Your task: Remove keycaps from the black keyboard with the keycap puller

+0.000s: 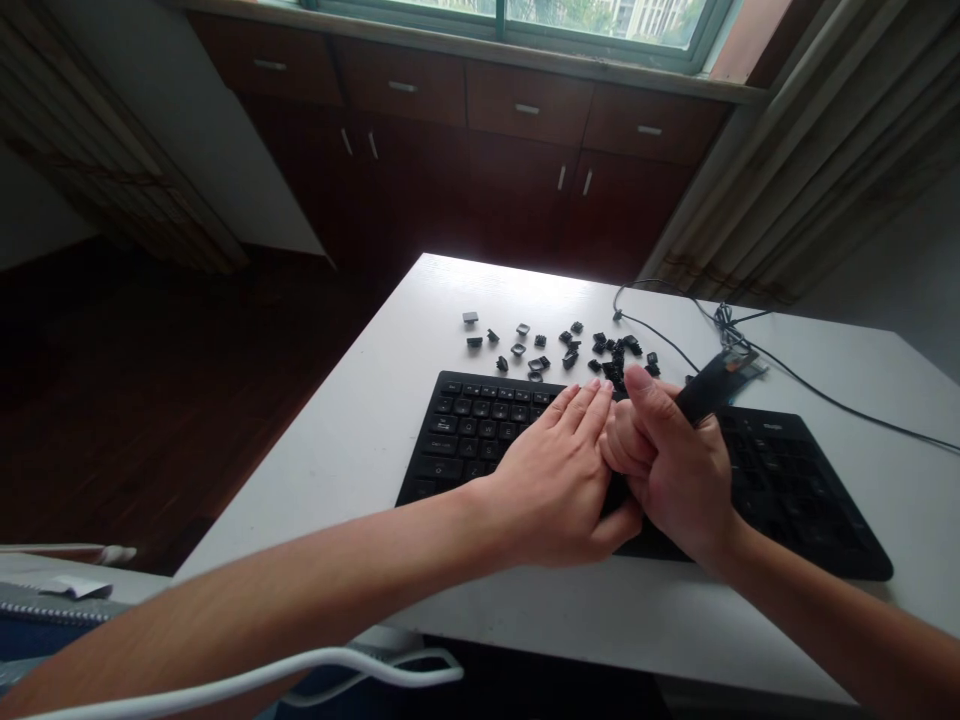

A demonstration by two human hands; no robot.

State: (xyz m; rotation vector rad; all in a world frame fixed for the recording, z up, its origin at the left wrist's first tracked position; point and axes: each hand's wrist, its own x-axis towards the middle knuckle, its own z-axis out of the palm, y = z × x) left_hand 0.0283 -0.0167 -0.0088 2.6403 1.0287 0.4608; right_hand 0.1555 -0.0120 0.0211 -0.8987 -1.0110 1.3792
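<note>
A black keyboard (806, 480) lies on the white table, with keycaps on its left part; much of its right part looks bare of them. My left hand (559, 480) rests flat over the middle of the keyboard, fingers stretched out and side by side. Right beside it, my right hand (675, 470) is closed around a dark, flat-handled tool (716, 385) with a see-through end, which points up and to the right. The fingers of my right hand meet the left hand's fingertips. The keys beneath both hands are hidden.
Loose black keycaps (540, 341) lie scattered behind the keyboard, with a denser pile near my hands. A black cable (825, 385) runs across the table (322, 440) at the right. A white curved bar (337, 655) is in front at lower left. Cabinets (517, 190) stand beyond.
</note>
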